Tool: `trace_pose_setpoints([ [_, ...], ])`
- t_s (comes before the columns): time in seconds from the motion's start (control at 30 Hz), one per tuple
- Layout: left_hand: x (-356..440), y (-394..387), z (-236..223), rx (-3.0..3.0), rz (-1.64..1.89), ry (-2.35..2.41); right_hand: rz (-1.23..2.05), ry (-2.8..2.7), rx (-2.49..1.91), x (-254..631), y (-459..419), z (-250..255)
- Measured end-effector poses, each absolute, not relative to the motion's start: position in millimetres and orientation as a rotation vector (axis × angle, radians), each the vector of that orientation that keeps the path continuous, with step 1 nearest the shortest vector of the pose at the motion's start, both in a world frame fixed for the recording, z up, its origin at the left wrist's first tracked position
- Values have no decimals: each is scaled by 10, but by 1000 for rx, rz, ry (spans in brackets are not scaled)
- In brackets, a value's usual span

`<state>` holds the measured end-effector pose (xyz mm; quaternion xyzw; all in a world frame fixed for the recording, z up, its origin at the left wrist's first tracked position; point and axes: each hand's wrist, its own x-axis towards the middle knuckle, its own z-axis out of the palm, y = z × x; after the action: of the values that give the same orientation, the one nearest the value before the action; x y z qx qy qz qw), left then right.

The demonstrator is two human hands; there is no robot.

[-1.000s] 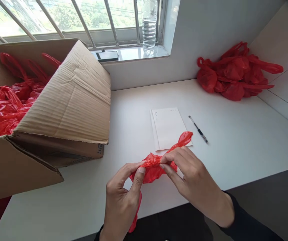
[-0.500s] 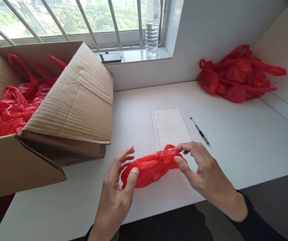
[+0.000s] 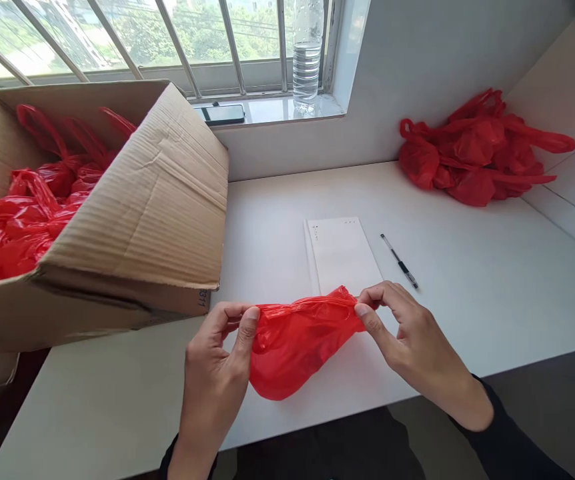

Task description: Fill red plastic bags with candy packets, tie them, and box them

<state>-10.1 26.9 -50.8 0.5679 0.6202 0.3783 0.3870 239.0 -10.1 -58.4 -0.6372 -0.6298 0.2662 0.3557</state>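
A red plastic bag (image 3: 297, 350) is stretched between my two hands over the near part of the white table. My left hand (image 3: 222, 360) pinches its upper left edge between thumb and fingers. At the upper right corner, my right hand (image 3: 400, 327) grips the bag the same way. The bag's body hangs down and bulges at the lower left; whatever is inside it does not show. Just behind the bag lies a white notebook (image 3: 345, 253), its near edge covered by the bag.
A cardboard box (image 3: 142, 200) with several red bags (image 3: 22, 227) stands at the left. More red bags (image 3: 477, 150) are heaped at the back right. A black pen (image 3: 399, 262) lies beside the notebook. On the windowsill are a phone (image 3: 225, 115) and a water bottle (image 3: 306, 73).
My left hand has gone from open beside the bag to pinching its upper edge. The bag's top is now spread wide and its body hangs lower. The box's near flap has shifted.
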Motion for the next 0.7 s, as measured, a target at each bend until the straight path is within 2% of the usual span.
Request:
trace_pose_setpoints([
  [0.3, 64, 179, -515, 1883, 912, 1241, 733, -1675, -1477, 2160, -45, -552],
  [0.43, 5, 184, -466, 1517, 1125, 1521, 914, -1280, -1545, 2357, -93, -553],
  [0.53, -1, 185, -404, 1301, 1171, 1690, 955, -1053, -1438, 2490, -109, -599],
  [0.7, 19, 180, -298, 1246, 1200, 1654, 1022, -1044, -1359, 2479, -108, -549],
])
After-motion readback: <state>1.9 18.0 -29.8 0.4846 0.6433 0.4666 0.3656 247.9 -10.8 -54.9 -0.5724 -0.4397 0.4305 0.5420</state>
